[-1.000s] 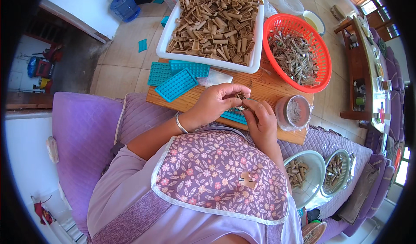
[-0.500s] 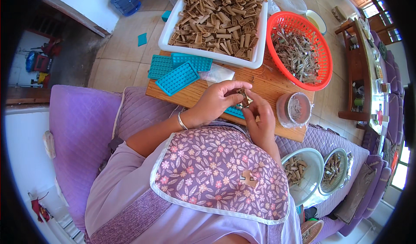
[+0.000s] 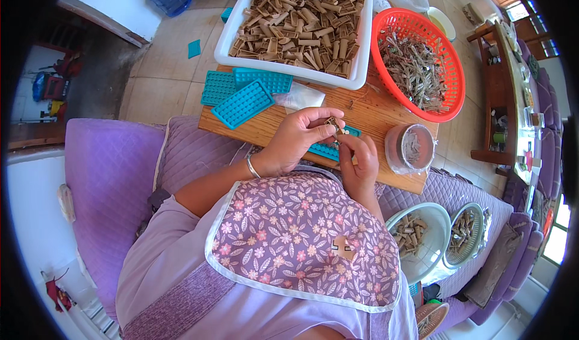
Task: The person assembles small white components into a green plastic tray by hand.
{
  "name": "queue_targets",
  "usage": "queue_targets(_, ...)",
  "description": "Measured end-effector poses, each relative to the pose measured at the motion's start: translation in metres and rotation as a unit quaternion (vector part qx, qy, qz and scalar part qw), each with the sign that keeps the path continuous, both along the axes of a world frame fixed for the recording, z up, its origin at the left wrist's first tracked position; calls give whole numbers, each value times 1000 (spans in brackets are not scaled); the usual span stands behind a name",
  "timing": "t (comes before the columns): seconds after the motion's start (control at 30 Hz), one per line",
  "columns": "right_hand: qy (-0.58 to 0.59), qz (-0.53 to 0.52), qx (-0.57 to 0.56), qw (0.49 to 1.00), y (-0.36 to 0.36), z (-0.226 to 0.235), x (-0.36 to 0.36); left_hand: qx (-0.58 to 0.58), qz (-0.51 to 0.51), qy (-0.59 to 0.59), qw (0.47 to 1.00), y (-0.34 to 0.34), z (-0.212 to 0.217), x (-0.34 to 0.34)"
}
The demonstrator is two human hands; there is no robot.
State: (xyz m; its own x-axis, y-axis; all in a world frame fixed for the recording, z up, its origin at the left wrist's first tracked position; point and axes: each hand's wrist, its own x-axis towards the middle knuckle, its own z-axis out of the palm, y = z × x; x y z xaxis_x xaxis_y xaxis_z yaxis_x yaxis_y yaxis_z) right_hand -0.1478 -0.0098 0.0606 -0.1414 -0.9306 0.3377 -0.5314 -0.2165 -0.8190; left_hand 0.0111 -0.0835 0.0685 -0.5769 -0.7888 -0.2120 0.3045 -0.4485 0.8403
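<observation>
My left hand (image 3: 294, 139), with a silver bangle on its wrist, pinches a small brown trough-shaped piece (image 3: 332, 122) between thumb and fingers. Close against the lower end of that piece, my right hand (image 3: 360, 162) has its thumb and forefinger pressed together; whatever they hold is too small to make out. Under both hands lies a teal tray with small cells (image 3: 323, 151), partly covered by them, with small pale bits near the fingertips. It rests on the wooden table (image 3: 386, 174) in front of my floral apron (image 3: 307, 237).
A white bin (image 3: 359, 77) heaped with brown pieces and a red basket (image 3: 455, 101) of thin slivers stand at the far side. Several teal trays (image 3: 244, 103) overlap at left. A clear tub (image 3: 412, 149) stands at right, two pale green baskets (image 3: 443, 243) lower right.
My right hand has drawn slightly down and away from the brown piece, which now sits mainly in my left fingers. More of the teal tray beneath shows. The whole view has shifted slightly.
</observation>
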Motion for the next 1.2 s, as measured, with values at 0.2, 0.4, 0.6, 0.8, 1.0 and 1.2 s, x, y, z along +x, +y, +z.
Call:
queue_targets(0.2, -15, 114, 73, 991, -12, -11, -10, 82, 16, 0, 997, -8, -23, 11)
queue_targets(0.4, 243, 40, 78, 966, -4, -25, -20, 80, 66, 6, 995, -15, -26, 31)
queue_targets(0.6, 299, 64, 177, 936, -8, -49, -24, 96, 46, -5, 994, -19, -29, 43)
queue_targets(0.8, 244, 42, 174, 953, -21, -60, -29, 99, 18, -14, 995, -16, -32, 40)
queue_targets(1.0, 239, 10, 138, 961, -32, -63, -42, 52, -72, -77, 993, -9, -52, 29)
queue_targets(1.2, 194, -135, 35, 971, -31, -69, -57, 53, -94, -81, 991, -8, -70, 1)
